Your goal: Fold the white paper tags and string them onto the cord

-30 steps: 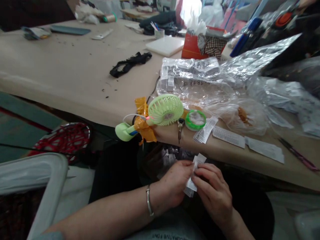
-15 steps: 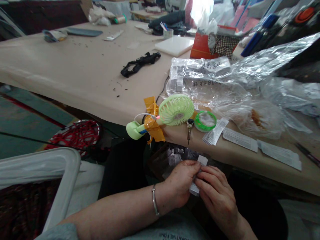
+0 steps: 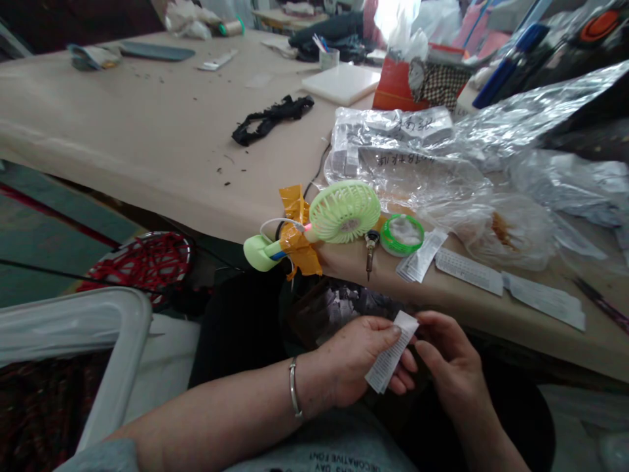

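Note:
My left hand (image 3: 361,354) pinches a small stack of white printed labels (image 3: 392,357) between thumb and fingers, above my lap. Lines of small print show on the top label. Beside the stack's upper right corner is my right hand (image 3: 457,360), its thumb and forefinger apart. Whether its fingertips touch the label edge is hard to see. More labels (image 3: 426,255) lie in a small pile at the table edge, and two label strips (image 3: 469,270) lie to the right of it.
A green handheld fan (image 3: 344,211) is taped to the table edge. Next to it a soldering iron (image 3: 370,252) points towards me, beside a green-rimmed tub (image 3: 401,235). Clear plastic bags (image 3: 407,164) cover the right side. A white bin (image 3: 140,328) stands at left.
My right hand has moved off the labels to the right and its fingers have parted. The stack, earlier mostly covered by both hands, now lies exposed and tilted in my left hand.

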Demonstrator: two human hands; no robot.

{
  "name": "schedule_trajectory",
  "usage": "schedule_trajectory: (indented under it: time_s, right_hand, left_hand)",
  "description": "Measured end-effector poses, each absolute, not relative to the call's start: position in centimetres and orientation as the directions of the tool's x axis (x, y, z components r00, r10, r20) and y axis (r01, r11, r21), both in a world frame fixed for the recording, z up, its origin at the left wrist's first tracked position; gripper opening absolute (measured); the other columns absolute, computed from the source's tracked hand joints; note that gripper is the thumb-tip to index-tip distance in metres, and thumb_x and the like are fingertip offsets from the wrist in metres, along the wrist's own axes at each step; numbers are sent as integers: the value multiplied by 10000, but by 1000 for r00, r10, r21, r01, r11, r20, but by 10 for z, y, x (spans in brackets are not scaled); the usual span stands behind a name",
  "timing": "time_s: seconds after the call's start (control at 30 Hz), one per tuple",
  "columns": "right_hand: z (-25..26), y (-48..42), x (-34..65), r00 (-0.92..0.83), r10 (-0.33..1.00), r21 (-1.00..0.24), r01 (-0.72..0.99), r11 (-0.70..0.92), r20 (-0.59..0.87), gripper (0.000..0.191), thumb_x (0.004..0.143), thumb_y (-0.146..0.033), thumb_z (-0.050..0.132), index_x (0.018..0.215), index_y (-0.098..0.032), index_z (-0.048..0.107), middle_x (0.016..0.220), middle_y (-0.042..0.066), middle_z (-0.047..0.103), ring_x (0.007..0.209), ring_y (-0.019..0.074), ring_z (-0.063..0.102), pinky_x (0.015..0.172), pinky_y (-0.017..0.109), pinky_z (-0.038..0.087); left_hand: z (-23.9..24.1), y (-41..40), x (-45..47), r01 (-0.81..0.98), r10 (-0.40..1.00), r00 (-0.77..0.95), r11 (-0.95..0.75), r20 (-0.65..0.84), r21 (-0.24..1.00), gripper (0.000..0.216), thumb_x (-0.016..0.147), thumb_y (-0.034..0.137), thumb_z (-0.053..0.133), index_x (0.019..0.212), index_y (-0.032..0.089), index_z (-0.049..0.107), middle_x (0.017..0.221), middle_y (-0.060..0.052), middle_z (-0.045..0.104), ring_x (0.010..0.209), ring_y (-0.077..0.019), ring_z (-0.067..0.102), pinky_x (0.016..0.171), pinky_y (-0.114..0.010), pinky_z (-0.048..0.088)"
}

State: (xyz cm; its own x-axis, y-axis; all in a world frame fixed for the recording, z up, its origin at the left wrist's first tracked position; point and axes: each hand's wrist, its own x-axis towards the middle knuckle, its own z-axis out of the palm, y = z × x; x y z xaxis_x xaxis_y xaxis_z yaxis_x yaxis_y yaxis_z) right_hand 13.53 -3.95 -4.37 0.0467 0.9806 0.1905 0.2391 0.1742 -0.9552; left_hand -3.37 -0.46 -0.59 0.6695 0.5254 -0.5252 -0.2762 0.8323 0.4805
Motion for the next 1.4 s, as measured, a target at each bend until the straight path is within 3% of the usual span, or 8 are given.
schedule_trajectory:
  time_s: [0.17, 0.3, 0.6, 0.73, 0.87, 1.03, 1.2, 1.4]
  right_hand:
    - [-50, -22, 140, -339, 924, -966, -122, -229, -177, 455, 686, -410, 748, 1089, -220, 660, 991, 80, 707, 798, 210, 699, 659, 310, 571]
    - [-52, -18, 136, -430, 891, -941, -218, -257, -144, 409, 669, -496, 763, 936, -199, 675, 1207, 129, 632, 1007, 267, 671, 797, 386, 558]
    - [-52, -10, 131, -487, 859, -886, -314, -342, -159, 318, 643, -428, 806, 804, -195, 661, 1152, 89, 654, 956, 229, 688, 781, 360, 562]
    - [-54, -14, 135, -428, 890, -950, -180, -254, -157, 354, 705, -407, 763, 993, -220, 679, 1161, 101, 671, 966, 241, 686, 789, 369, 567]
    - [-45, -22, 134, -200, 980, -980, 197, 27, -13, 420, 827, -349, 642, 1232, -254, 582, 1173, 79, 664, 984, 218, 672, 827, 337, 559]
    - [-31, -30, 125, -174, 937, -688, 640, 342, 303, 389, 878, -296, 568, 1259, -217, 571, 1218, 99, 612, 1110, 228, 609, 936, 346, 515]
    - [-31, -28, 118, -224, 921, -612, 694, 379, 317, 374, 903, -273, 534, 1272, -217, 542, 1202, 94, 617, 1113, 211, 602, 937, 327, 510]
    - [-28, -24, 108, -191, 939, -719, 605, 341, 284, 297, 894, -254, 548, 1188, -250, 587, 1085, 48, 666, 982, 165, 648, 873, 267, 524]
  left_hand:
    - [-1, -8, -36, -192, 471, 729, 837, -497, 512, 379, 773, 489, 651, 730, 117, 595, 603, -26, 591, 428, -81, 534, 432, -188, 422]
    - [-1, -11, -36, -150, 444, 728, 846, -521, 512, 391, 780, 504, 639, 724, 118, 607, 577, -21, 591, 407, -70, 511, 419, -181, 407]
    - [-3, -13, -36, -167, 464, 710, 842, -530, 513, 338, 764, 467, 655, 732, 137, 589, 560, -9, 586, 423, -87, 530, 436, -193, 417]
    - [-6, -12, -37, -185, 487, 712, 825, -506, 533, 306, 766, 439, 635, 738, 139, 581, 565, -5, 575, 427, -86, 536, 436, -190, 418]
    - [-7, -8, -41, -226, 540, 674, 800, -503, 556, 297, 759, 432, 641, 757, 142, 579, 568, 4, 561, 446, -90, 539, 442, -193, 419]
    - [-7, -6, -44, -230, 563, 627, 794, -538, 563, 273, 784, 400, 617, 756, 130, 586, 583, 5, 557, 469, -86, 542, 467, -194, 420]
    - [-8, -6, -47, -223, 557, 613, 802, -560, 554, 223, 785, 349, 608, 775, 127, 595, 581, 17, 546, 462, -80, 539, 466, -191, 421]
    - [-7, -4, -53, -253, 578, 604, 792, -549, 556, 211, 782, 343, 599, 772, 132, 583, 585, 15, 547, 466, -79, 537, 464, -188, 417]
